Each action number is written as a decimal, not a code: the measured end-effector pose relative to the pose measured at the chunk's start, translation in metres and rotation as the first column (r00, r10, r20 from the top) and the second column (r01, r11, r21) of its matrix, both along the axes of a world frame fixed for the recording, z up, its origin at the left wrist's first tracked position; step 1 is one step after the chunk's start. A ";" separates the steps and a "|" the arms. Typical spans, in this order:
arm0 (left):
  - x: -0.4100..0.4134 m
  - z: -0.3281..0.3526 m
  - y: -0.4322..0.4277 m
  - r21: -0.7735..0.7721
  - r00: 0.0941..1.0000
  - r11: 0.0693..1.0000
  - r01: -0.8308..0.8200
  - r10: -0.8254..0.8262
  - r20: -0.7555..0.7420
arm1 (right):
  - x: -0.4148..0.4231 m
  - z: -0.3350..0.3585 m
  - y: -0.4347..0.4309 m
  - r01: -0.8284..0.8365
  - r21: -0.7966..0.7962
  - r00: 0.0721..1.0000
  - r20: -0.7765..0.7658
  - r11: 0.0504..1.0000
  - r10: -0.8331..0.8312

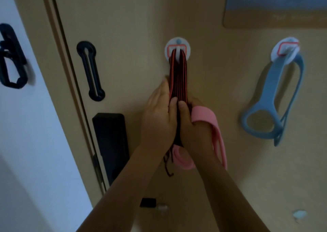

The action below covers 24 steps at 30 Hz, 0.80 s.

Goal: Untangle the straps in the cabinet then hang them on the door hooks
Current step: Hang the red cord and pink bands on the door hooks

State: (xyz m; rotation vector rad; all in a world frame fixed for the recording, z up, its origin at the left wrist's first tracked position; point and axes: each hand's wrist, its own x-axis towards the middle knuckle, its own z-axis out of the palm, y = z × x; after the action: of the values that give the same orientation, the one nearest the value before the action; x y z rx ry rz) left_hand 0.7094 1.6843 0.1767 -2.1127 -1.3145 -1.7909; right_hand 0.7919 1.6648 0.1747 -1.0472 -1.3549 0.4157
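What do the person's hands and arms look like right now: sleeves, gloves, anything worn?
Both are bare: no gloves on the left hand or right hand, and no sleeves as far up as the frame shows. No ring or watch is visible. The pink strap across the right wrist is a task item, not worn.

Dim light; beige door (123, 19); white wall (26, 125) left; black lock plate (110, 143) on door
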 end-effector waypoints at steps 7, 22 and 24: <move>-0.018 -0.084 -0.035 -0.076 0.993 0.994 0.081 -0.074 0.096 | 0.017 -0.061 -0.023 -0.052 -0.230 0.988 -0.153 0.972 0.017; -0.008 -0.183 -0.091 -0.827 0.900 0.357 0.434 -0.138 0.413 | 0.019 -0.184 -0.089 -0.211 -0.791 0.720 0.272 0.574 0.639; -0.012 -0.184 -0.093 -0.850 0.922 0.358 0.386 -0.175 0.345 | 0.020 -0.191 -0.093 -0.189 -0.789 0.673 0.329 0.585 0.662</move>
State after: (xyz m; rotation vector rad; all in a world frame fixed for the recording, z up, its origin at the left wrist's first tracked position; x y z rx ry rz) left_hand 0.6978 1.5913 -0.0078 -2.8447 -2.6128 -1.5161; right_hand 0.8120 1.5714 -0.0160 -1.5373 -2.1619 1.1494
